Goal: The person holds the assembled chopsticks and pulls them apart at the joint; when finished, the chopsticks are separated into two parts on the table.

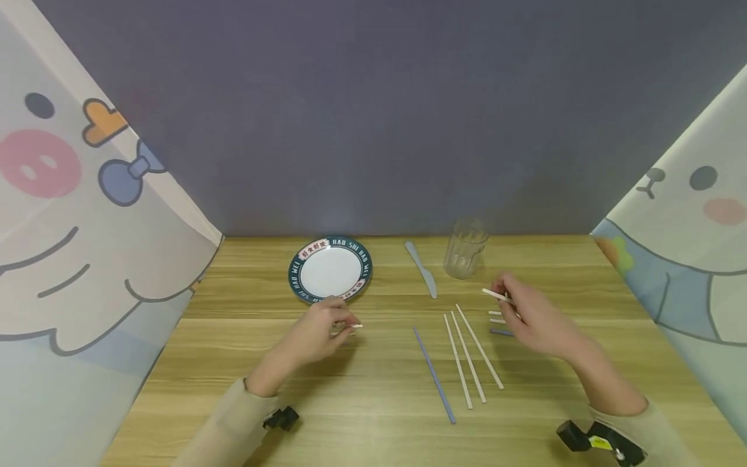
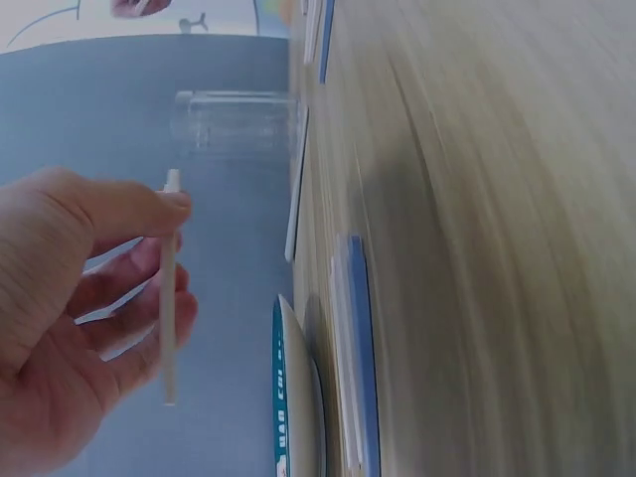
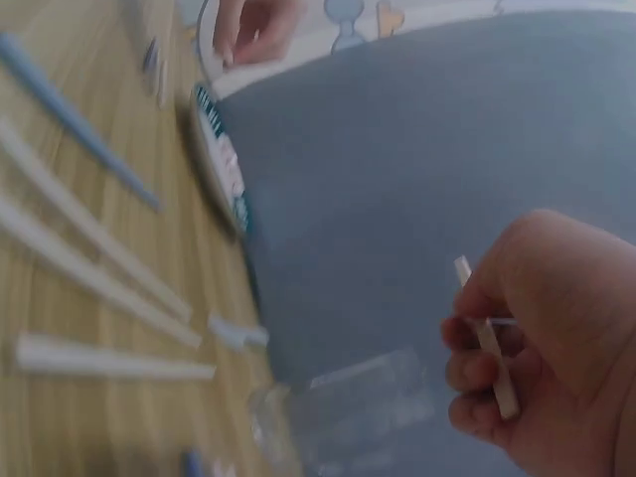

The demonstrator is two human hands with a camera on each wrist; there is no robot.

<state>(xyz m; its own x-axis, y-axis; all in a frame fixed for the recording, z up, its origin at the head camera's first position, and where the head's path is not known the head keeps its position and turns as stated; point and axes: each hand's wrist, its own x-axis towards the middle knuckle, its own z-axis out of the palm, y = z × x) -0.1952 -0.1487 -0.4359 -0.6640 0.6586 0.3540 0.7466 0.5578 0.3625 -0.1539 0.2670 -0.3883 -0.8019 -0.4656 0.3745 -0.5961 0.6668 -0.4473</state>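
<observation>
Sleeves (image 1: pixel 230 421) at 7 and 4 o'clock, left hand (image 1: pixel 323 329) and right hand (image 1: pixel 535 319) fingers each pinch a pale stick (image 2: pixel 168 298), probably light, snappable, best held mid-length.

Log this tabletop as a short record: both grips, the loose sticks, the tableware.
Left grip: pinching a white stick
Right grip: pinching a second white stick
Between grips: one blue stick, three long white sticks
Beside right grip: partly hidden sticks
Plate: left of knife
Knife: between plate and glass
Glass: clear, upright
</observation>
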